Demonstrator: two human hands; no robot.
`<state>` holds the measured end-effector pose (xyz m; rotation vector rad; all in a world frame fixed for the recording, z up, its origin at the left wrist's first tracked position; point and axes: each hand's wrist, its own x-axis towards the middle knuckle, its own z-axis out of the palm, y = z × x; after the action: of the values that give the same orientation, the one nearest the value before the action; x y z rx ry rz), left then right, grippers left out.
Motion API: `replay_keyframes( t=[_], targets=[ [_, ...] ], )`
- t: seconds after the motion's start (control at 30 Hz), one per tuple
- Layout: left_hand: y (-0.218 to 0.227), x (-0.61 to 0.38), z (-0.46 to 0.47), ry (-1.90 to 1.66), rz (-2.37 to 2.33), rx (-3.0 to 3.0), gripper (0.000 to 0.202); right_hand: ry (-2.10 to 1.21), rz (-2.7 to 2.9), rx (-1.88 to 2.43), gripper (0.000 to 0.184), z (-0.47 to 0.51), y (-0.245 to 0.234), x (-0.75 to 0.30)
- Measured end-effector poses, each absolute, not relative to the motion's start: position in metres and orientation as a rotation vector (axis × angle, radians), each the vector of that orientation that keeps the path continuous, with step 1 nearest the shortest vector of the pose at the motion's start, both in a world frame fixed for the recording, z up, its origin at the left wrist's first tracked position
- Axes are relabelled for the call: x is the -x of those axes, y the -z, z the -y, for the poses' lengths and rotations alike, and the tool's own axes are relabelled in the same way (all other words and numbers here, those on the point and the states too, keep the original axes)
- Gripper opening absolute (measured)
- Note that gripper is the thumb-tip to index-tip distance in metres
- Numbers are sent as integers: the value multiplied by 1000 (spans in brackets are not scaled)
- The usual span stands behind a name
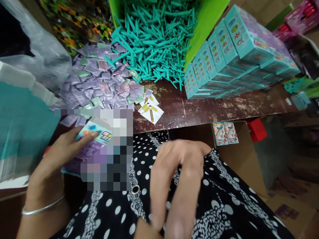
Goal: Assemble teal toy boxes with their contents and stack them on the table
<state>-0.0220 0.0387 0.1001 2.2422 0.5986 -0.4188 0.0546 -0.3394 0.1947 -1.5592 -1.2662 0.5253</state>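
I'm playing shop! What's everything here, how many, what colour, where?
Table: one, brown, middle
Bin: one, green, top
Sticks: many, teal, top
Packets: many, mostly purple, left
Cards: several, white, middle
Stacked boxes: many, mostly teal, right
Small boxes: two, multicoloured, right
Cardboard: some, brown, right
Object: one, red, right
Pieces: many, multicoloured, left
Plastic: some, clear, left
Item: one, teal, left
Clutter: some, multicoloured, right
Held box: one, purple and blue, left
Clothing: some, mostly black, bottom
Left fingers: several, left
Right fingers: several, centre
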Motion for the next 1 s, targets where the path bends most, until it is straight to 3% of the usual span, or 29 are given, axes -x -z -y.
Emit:
replay_keyframes(
  t=[0.13, 0.23, 0.33, 0.5, 0.7, 1.0],
  targets=[
    [-100, 23, -37, 406, -625, -2178, 72, -216, 1011, 1852, 55, 333, -161, -91],
    [-99, 23, -37, 415, -639, -2173, 72, -104, 979, 2356, 38, 338, -120, -115],
    [-96, 24, -39, 371, -619, -2178, 70, -203, 1111, 2584, 63, 353, -74, -117],
    [-94, 25, -39, 371, -627, -2183, 70, -181, 1270, 2418, 26, 368, -26, -98],
    [-99, 26, -34, 390, -647, -2159, 71, -51, 1348, 2232, 38, 374, -19, -98],
    [-97, 24, -37, 392, -664, -2161, 71, -35, 778, 2602, 37, 386, -52, -146]
  ],
)
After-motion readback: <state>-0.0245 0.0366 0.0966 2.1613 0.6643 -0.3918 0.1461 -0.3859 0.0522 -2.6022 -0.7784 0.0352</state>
